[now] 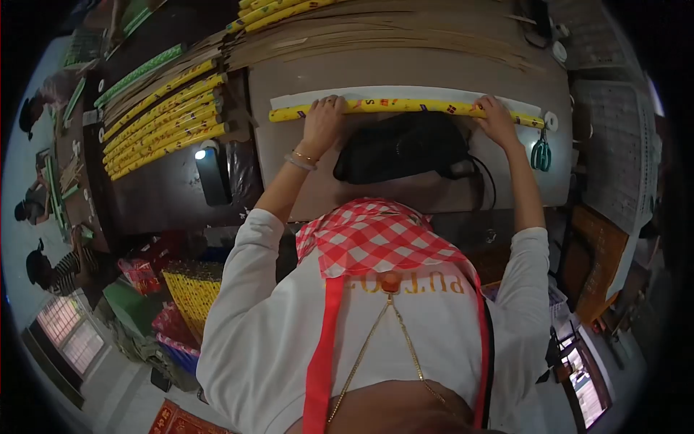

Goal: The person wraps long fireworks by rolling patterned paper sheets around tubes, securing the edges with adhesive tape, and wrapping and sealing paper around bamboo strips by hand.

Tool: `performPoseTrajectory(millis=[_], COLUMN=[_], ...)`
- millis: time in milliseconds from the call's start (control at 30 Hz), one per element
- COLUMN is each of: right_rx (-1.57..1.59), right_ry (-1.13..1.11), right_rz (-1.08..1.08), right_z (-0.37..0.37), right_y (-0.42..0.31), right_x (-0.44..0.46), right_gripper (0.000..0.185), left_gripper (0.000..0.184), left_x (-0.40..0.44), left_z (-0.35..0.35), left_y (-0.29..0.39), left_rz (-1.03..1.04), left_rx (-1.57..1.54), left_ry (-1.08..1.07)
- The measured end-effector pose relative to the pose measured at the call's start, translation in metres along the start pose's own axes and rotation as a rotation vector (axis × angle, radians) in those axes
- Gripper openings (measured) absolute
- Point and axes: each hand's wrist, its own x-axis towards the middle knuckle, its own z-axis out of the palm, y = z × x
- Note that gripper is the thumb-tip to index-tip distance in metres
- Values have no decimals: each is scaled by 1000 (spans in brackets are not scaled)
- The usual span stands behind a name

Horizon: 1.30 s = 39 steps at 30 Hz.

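A long yellow roll of printed paper (405, 106) lies across the table along the near edge of a white sheet (434, 95). My left hand (323, 121) is closed over the roll toward its left end, fingers curled on top. Toward the right end, my right hand (497, 119) also has its fingers bent over the roll. A small white tape roll (551, 121) sits by the roll's right tip, with green-handled scissors (541, 154) just below it. Between my forearms lies a black cloth bundle or bag (405, 150) with a cord.
Several finished yellow rolls (166, 130) are stacked on the left table near a green roll (141, 76). A phone (212, 175) lies nearer me. Brown paper strips (376, 43) cover the table's far side. Co-workers (54, 267) are at the far left.
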Motion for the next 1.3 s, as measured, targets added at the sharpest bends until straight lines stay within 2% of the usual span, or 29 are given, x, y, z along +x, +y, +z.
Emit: performPoseTrajectory(millis=[33, 100, 133, 200, 233, 400, 467, 533, 600, 667, 700, 767, 867, 933, 967, 1033, 1067, 1100, 1133, 1200, 1267, 1300], right_rx=[-37, -50, -25, -51, -34, -33, -25, 6, -152, -226, -157, -120, 3, -4, 118, 105, 308, 327, 395, 510, 804, 785], right_ry=[-1, 77, -26, 39, 73, 301, 432, 436, 490, 433, 355, 258, 249, 278, 275, 402, 504, 427, 596, 540, 376, 303], right_rz=[-9, -57, 35, -22, -86, -44, 228, 462, 578, 639, 660, 642, 611, 588, 583, 540, 555, 583, 528, 458, 336, 221], right_z=[1, 11, 0, -4, -5, -27, -39, -46, -36, -37, -41, -42, -28, -32, -28, -18, -25, -33, -36, -59, -73, -76], right_y=[-1, 9, -1, -8, -4, 28, 59, 108, 159, 179, 188, 199, 228, 222, 234, 258, 243, 252, 225, 145, 47, -2], right_x=[0, -4, -1, -9, -11, -38, -53, -68, -85, -94, -95, -93, -93, -95, -98, -99, -96, -96, -94, -88, -84, -85], right_gripper=[36, 45, 47, 40, 36, 24, 20, 17, 19, 24, 31, 35, 35, 33, 29, 29, 28, 29, 31, 33, 29, 26], left_gripper=[28, 32, 35, 37, 36, 36, 37, 39, 41, 43, 43, 47, 49, 48, 47, 44, 43, 42, 41, 37, 29, 24], left_x=[0, -2, 7, -1, 0, 5, 7, 9, 9, 10, 10, 9, 8, 8, 7, 6, 3, -2, -7, -14, -28, -36], left_z=[1, 5, -14, -7, -9, -14, -23, -23, -24, -27, -28, -32, -37, -40, -41, -46, -48, -50, -55, -73, -82, -82], left_y=[0, -3, 5, -2, -2, 2, 7, 9, 10, 11, 12, 13, 15, 16, 18, 20, 21, 23, 29, 50, 70, 75], left_rz=[-29, 58, -88, 55, 65, 89, 94, 67, 32, 18, 9, 22, 36, 20, 11, -13, 16, 47, 26, -28, -85, -102], left_rx=[38, 63, -13, -24, -36, 19, 33, 31, 35, 24, 32, 87, 63, 66, 59, 28, 18, 8, -46, -249, -502, -608], left_ry=[-68, 15, -264, -89, -104, -114, -129, -136, -149, -166, -167, -216, -210, -208, -198, -191, -141, -89, -60, -22, 36, 89])
